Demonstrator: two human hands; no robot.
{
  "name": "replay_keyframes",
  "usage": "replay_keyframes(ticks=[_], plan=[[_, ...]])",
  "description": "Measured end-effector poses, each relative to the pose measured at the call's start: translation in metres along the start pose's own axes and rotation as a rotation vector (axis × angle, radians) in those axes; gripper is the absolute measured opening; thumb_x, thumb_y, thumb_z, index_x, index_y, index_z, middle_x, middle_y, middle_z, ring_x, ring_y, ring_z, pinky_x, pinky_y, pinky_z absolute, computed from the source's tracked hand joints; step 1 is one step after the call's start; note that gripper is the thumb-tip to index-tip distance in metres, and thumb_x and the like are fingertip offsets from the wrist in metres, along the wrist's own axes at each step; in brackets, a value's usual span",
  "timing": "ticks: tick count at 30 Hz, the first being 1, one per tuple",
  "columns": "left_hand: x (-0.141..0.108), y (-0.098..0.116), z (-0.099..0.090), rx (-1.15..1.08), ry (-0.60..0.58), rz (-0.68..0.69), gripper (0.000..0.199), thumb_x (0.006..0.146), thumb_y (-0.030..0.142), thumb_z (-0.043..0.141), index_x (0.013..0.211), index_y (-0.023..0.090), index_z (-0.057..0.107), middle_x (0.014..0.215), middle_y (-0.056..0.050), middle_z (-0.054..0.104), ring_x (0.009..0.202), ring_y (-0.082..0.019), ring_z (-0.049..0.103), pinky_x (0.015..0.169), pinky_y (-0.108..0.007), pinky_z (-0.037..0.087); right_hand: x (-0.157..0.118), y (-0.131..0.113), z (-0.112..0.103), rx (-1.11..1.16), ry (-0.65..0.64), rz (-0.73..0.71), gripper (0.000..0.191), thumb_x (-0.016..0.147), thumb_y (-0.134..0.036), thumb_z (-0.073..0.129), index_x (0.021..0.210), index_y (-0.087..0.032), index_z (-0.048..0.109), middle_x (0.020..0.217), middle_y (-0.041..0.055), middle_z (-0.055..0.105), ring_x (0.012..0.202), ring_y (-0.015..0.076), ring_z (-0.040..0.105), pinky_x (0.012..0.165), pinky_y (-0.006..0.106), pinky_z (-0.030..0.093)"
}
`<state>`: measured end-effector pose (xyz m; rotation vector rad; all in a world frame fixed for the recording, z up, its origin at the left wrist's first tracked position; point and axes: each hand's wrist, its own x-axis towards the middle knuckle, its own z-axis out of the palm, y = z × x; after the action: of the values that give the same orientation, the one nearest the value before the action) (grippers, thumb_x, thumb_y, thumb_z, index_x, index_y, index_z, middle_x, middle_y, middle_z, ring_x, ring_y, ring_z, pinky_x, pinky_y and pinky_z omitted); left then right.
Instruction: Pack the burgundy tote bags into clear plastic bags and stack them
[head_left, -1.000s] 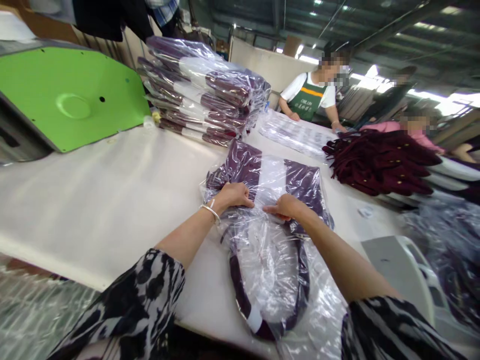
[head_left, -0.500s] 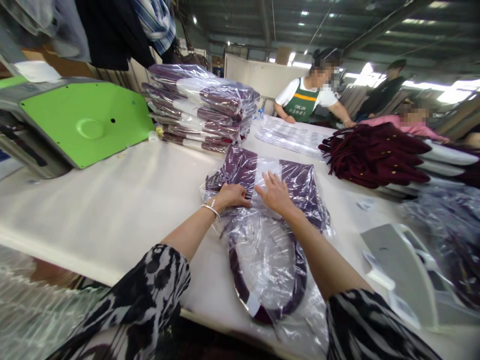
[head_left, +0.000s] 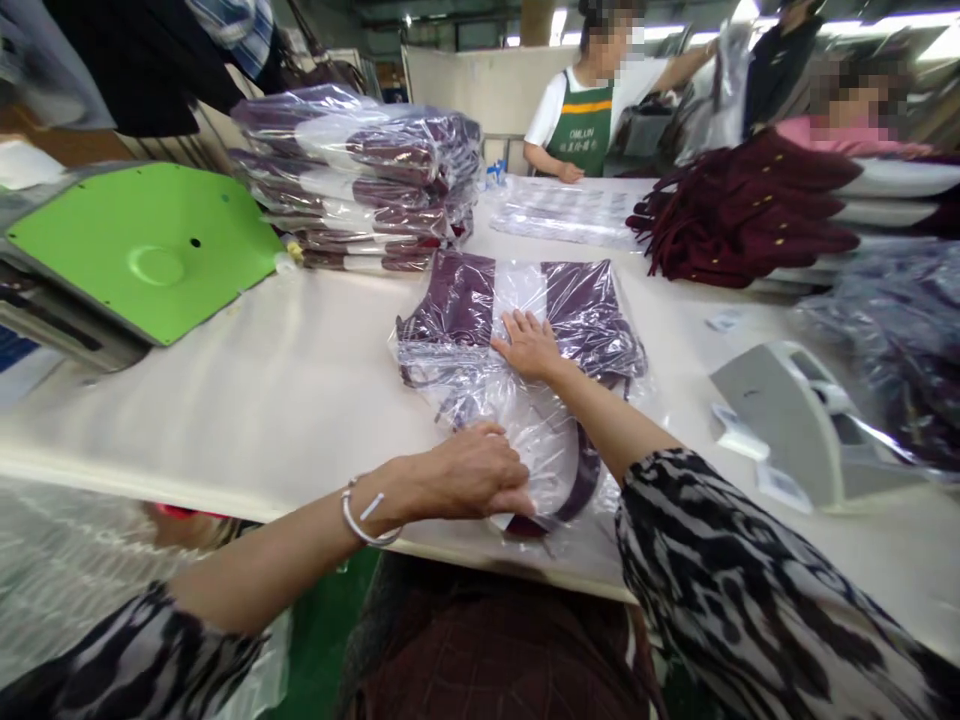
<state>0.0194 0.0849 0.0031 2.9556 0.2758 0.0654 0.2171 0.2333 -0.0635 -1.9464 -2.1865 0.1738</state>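
A folded dark maroon garment (head_left: pixel 581 292) lies on the table inside a clear plastic bag (head_left: pixel 457 362), a white strip (head_left: pixel 521 287) running down its middle. Its dark curved band shows at the near end, partly covered by my left arm. My right hand (head_left: pixel 531 345) presses flat on the bag over the strip, fingers spread. Over the bag's near part, my left hand (head_left: pixel 480 472) has its fingers curled down and closed on the plastic; its fingertips are partly hidden. A bracelet (head_left: pixel 352 515) circles my left wrist.
Bagged garments (head_left: pixel 352 185) are stacked behind on the left, beside a green-sided machine (head_left: pixel 150 250). Maroon fringed pieces (head_left: pixel 750 215) are piled at the back right. A grey-white device (head_left: pixel 780 420) and loose plastic (head_left: pixel 892 340) lie on the right. A person in a green apron (head_left: pixel 581 125) stands across the table.
My left hand has moved from the garment's middle toward me, to the bag's near end. My right hand stays flat on the strip. The co-worker's arm has risen, lifting clear plastic.
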Motion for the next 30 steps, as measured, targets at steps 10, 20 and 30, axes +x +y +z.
replay_keyframes(ticks=[10,20,30], plan=[[-0.011,0.049,0.021,0.224,0.015,-0.093,0.033,0.080,0.035,0.082,0.100,0.018,0.061,0.100,-0.006,0.069,0.097,-0.024,0.066,0.109,-0.046,0.040,-0.033,0.009,-0.085,0.403,-0.002,-0.025,0.061,0.101,-0.050,0.048,0.146,-0.010,0.051,0.153,0.0173,0.049,0.140,0.0256,0.048,0.117,0.038,0.036],[-0.060,0.033,0.041,0.289,0.279,0.085,0.013,0.098,0.021,0.057,0.110,0.022,0.064,0.125,-0.007,0.066,0.126,-0.021,0.054,0.115,-0.043,0.035,-0.253,-0.047,-0.075,0.388,-0.055,-0.608,0.007,0.092,-0.022,0.065,0.096,-0.022,0.072,0.092,0.0044,0.073,0.087,0.0178,0.065,0.081,0.033,0.049],[-0.051,0.048,0.062,0.370,0.341,0.115,0.011,0.099,0.018,0.055,0.104,0.017,0.065,0.111,-0.006,0.069,0.110,-0.020,0.059,0.108,-0.038,0.041,-0.241,-0.050,-0.019,0.065,0.077,-0.390,0.004,0.091,-0.019,0.067,0.090,-0.018,0.063,0.091,0.0060,0.066,0.087,0.0207,0.059,0.080,0.033,0.041]])
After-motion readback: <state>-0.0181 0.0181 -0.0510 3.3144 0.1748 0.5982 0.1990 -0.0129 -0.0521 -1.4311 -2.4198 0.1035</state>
